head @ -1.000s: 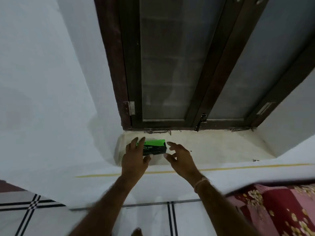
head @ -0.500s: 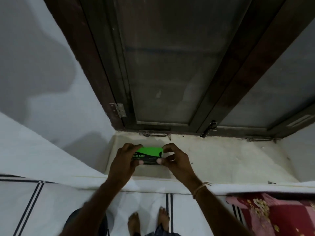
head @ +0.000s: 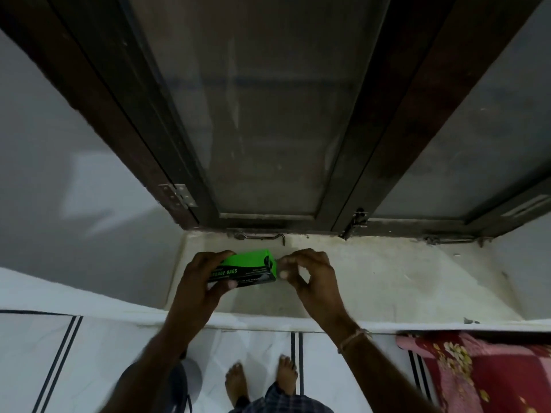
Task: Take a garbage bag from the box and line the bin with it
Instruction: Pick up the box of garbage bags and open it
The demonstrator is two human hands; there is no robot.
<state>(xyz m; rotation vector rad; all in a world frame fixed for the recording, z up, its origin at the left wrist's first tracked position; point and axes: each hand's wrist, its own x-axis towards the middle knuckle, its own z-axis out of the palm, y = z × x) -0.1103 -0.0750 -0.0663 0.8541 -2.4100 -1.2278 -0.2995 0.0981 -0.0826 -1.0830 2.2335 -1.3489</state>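
Green-and-black cardboard garbage bag box (head: 244, 268) is now lifting off the pale stone sill (head: 387, 281); my left hand (head: 198, 283) is wrapping it, my right hand (head: 310, 274) is pinching its end flap, fingers curled.

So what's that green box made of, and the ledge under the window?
The green box looks like thin printed cardboard: sharp folded edges, flat faces, a slight sheen, white lettering on a black band. The ledge looks like rough stone or cement, matt, pale and speckled with grime; which one I can't say. The left hand grips the box; the right hand pinches at its end.
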